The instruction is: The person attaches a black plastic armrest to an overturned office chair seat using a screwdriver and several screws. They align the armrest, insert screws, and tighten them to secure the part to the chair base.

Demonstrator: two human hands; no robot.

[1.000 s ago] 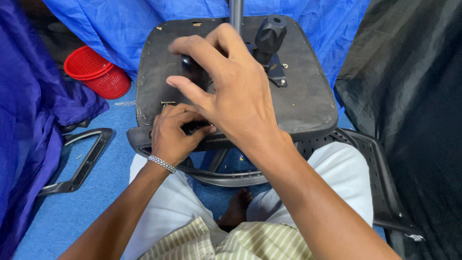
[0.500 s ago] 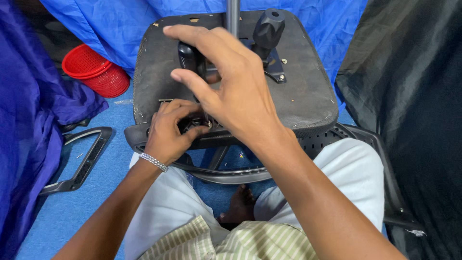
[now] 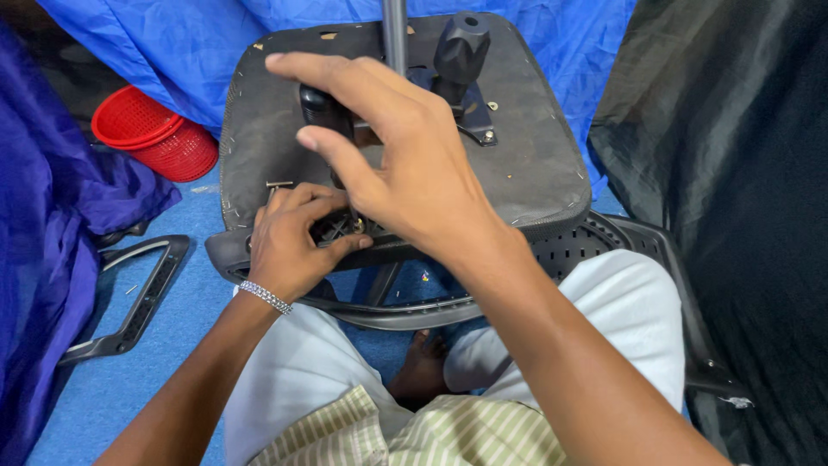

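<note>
Your left hand (image 3: 289, 246) rests at the near edge of the upturned chair seat (image 3: 535, 164). Its fingers (image 3: 323, 203) are curled narrow and pinch a small dark fitting (image 3: 341, 229) at that edge; what lies inside the pinch is too small to tell. A metal bracelet (image 3: 266, 296) sits on that wrist.

Your right hand (image 3: 405, 168) hovers over the middle of the seat underside. Its fingers (image 3: 336, 78) are spread wide and bent, arched over a black lever handle (image 3: 321, 110); you cannot tell whether they grip it or only touch it.

The chair seat lies underside up, dark grey, dusty and scuffed, with staples along its rim. It rests across your lap, with its long axis running left to right. A metal column (image 3: 395, 34) and a black knob (image 3: 460, 47) rise from the mounting plate (image 3: 474, 112), pointing up and away from you.

The perforated black backrest (image 3: 586, 246) lies just beneath the seat's near edge. A red basket (image 3: 155, 134) stands on the blue floor (image 3: 172, 345) to the left, and a black armrest (image 3: 129, 298) lies nearer to you.
</note>
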